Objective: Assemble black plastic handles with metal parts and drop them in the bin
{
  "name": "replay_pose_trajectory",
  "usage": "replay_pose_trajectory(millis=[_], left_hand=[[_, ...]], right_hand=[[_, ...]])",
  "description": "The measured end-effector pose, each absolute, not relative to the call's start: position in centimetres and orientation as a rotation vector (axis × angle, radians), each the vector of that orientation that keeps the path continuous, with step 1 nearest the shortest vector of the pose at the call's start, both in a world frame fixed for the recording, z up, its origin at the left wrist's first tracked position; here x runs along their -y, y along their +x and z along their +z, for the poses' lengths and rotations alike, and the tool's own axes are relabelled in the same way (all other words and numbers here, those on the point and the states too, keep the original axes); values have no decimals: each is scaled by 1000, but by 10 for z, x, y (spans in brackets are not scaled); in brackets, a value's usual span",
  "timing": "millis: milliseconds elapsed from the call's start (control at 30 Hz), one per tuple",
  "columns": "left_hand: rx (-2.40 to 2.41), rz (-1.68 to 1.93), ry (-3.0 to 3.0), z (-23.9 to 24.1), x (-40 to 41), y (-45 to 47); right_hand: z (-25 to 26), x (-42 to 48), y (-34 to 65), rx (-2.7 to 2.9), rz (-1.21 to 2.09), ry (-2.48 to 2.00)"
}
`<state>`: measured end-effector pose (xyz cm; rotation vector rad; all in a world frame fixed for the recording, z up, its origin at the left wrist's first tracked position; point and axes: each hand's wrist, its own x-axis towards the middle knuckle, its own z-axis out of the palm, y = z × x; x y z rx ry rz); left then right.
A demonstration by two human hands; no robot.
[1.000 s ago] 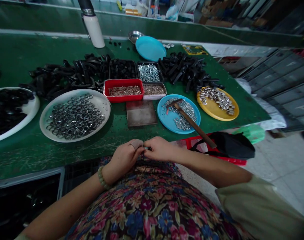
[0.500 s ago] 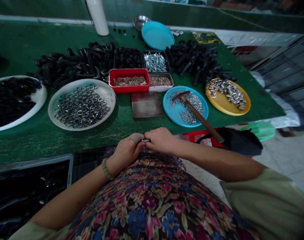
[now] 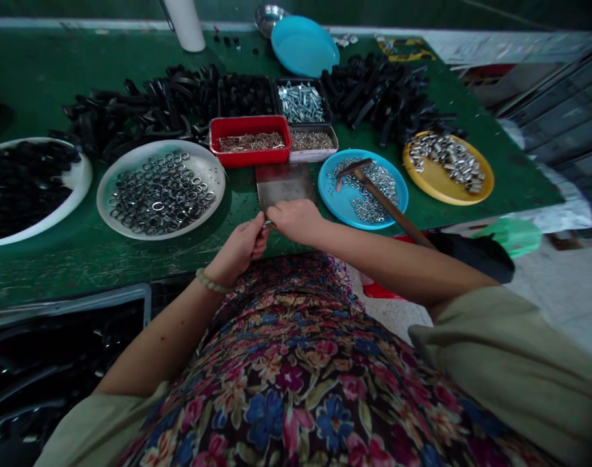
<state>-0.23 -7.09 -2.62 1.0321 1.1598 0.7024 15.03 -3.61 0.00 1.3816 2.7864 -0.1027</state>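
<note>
My left hand [image 3: 240, 246] and my right hand [image 3: 296, 220] meet at the near edge of the green table [image 3: 43, 259], both closed in a pinch on a small metal part [image 3: 267, 223] held between them. They hover over the front edge of a dark square metal plate [image 3: 282, 181]. A hammer [image 3: 374, 194] lies across the blue plate of nuts [image 3: 335, 201], just right of my right hand. The white plate of metal rings [image 3: 203, 168] sits to the left of my hands.
Behind are a red tray of pins [image 3: 250, 126], a tray of screws [image 3: 300, 100], heaps of black parts [image 3: 145, 117], a yellow plate of metal sleeves [image 3: 485, 185], an empty blue plate [image 3: 300, 45] and a white bottle [image 3: 184, 23]. A dark crate [image 3: 57, 370] stands lower left.
Both hands, still pinching the small part, rose from my lap to the table's near edge by the metal plate. The view tilted further down.
</note>
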Motion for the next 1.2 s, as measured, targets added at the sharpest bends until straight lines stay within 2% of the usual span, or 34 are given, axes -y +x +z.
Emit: replay_pose_trajectory(millis=[67, 133, 233, 333, 400, 467, 533, 567, 667, 833, 967, 1067, 1200], left_hand=[[-1107, 658, 919, -26, 65, -6], [-1150, 791, 989, -28, 62, -11], [-1118, 1031, 1322, -32, 57, -16], [-1064, 1081, 1634, -33, 51, -18], [-1099, 1084, 1629, -31, 46, -17], [-1093, 1068, 1452, -28, 40, -14], [-1044, 1046, 1211, -24, 36, -11], [-1016, 1045, 1098, -23, 34, -9], [-937, 1062, 854, -17, 31, -4], [-816, 1065, 672, -7, 27, -1], [-773, 1013, 640, -1, 22, -1], [-831, 966, 663, -1, 16, -3], [-911, 822, 754, -2, 8, -6]], right_hand=[[1, 34, 149, -2750, -127, 1451], [1, 31, 147, -2716, -213, 1543], [1, 25, 147, -2697, -404, 1636], [2, 20, 152, -2725, -667, 1705], [3, 19, 158, -2718, -1070, 1721], [4, 19, 166, -2562, -1785, 1664], [3, 21, 173, -2201, -2552, 1505], [2, 22, 176, -2016, -2831, 1422], [-6, 27, 182, -1735, -3207, 1310], [-19, 31, 186, -1732, -3285, 1302], [-20, 31, 189, -2024, -3125, 1333], [-9, 30, 195, -2322, -2855, 1394], [5, 30, 204, -2642, -2243, 1472]])
